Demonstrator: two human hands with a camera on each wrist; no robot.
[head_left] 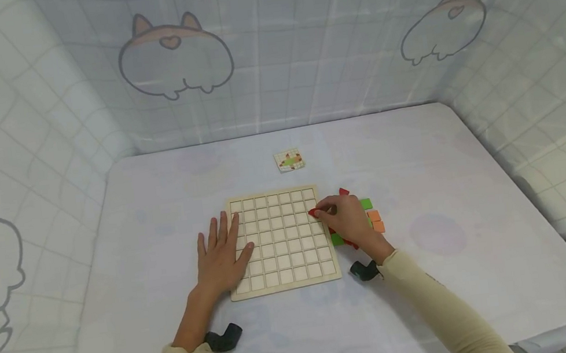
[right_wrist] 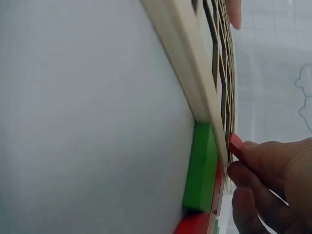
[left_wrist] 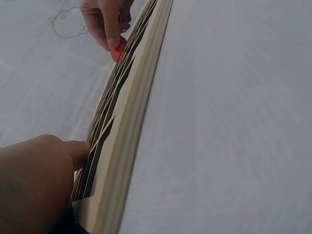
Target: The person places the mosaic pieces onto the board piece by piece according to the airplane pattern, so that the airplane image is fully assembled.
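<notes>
A square wooden grid board (head_left: 280, 241) lies on the table, its cells bare where they show. My left hand (head_left: 221, 259) rests flat with spread fingers over the board's left edge; in the left wrist view its thumb lies on the rim. Between thumb and fingertips my right hand (head_left: 347, 216) pinches a small red piece (right_wrist: 236, 144) at the board's right edge, over the upper right cells. Beneath and beside that hand are green blocks (head_left: 366, 204), orange blocks (head_left: 374, 216) and red pieces (head_left: 344, 191), partly hidden by it. One green block (right_wrist: 201, 168) touches the board's side.
Behind the board lies a small pattern card (head_left: 289, 160) showing a coloured figure on a grid. Black wrist-camera mounts (head_left: 224, 338) sit by both wrists. A white sheet with drawn animals (head_left: 175, 60) hangs at the back of the table (head_left: 406, 151).
</notes>
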